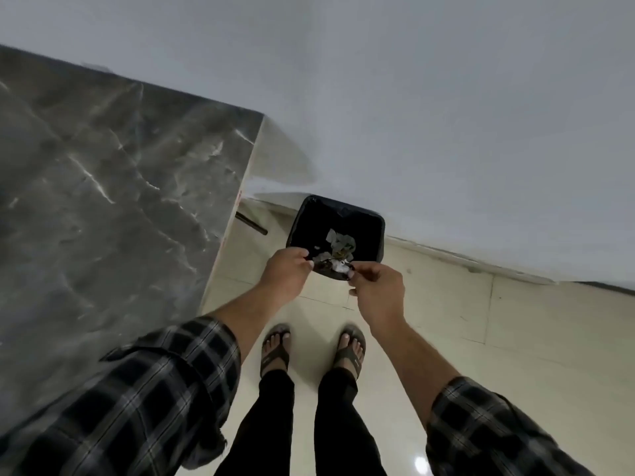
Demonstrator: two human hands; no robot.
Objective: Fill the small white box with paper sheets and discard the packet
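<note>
Seen from above, a person stands on a pale tiled floor (515, 338), looking down at both hands held out over a black bin (372, 231). At centre, the left hand (283, 269) and right hand (378, 286) sit close together, each pinching one end of a small crumpled packet (331, 264), dark and shiny, stretched between their fingertips just above the bin's near edge. White paper scraps (338, 242) lie inside the bin, which stands against a white wall (446, 115) at 12 o'clock. A dark grey marbled counter (103, 183) fills the 9 to 10 o'clock side. Checked sleeves (154, 389) cover both forearms, and at 6 o'clock are black trousers and sandalled feet (275, 348). The white box is not in view.
</note>
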